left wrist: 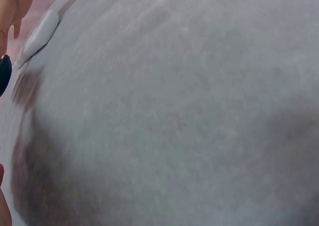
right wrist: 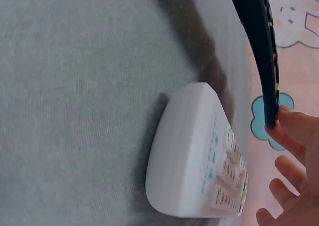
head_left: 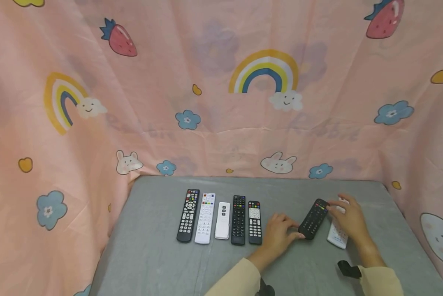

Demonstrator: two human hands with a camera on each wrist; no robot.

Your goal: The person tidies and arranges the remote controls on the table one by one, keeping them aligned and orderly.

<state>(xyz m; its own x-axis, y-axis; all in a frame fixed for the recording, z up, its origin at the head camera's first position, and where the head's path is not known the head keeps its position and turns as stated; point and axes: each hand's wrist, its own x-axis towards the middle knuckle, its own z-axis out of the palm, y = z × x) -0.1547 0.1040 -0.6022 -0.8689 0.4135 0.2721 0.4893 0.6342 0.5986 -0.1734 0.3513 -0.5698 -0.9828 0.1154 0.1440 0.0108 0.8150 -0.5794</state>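
Both hands hold a black remote control (head_left: 313, 219) slanted over the grey table. The right hand (head_left: 349, 218) pinches its upper end between thumb and index finger, the other fingers spread apart in the right wrist view. At the lower end, the left hand (head_left: 278, 234) has thumb and fingertips on the corner and side. The right wrist view shows the black remote (right wrist: 264, 51) raised off the cloth. Beneath the right hand lies a white remote control (head_left: 337, 234), partly hidden by it. Only a dark end of the black remote (left wrist: 4, 75) enters the left wrist view.
Left of the hands stands a row of remotes: a long black one (head_left: 188, 216), a white one (head_left: 205, 218), a short white one (head_left: 222, 220), a slim black one (head_left: 238, 220) and a smaller black one (head_left: 255, 222). A pink patterned curtain (head_left: 221, 144) surrounds the table (head_left: 151, 255).
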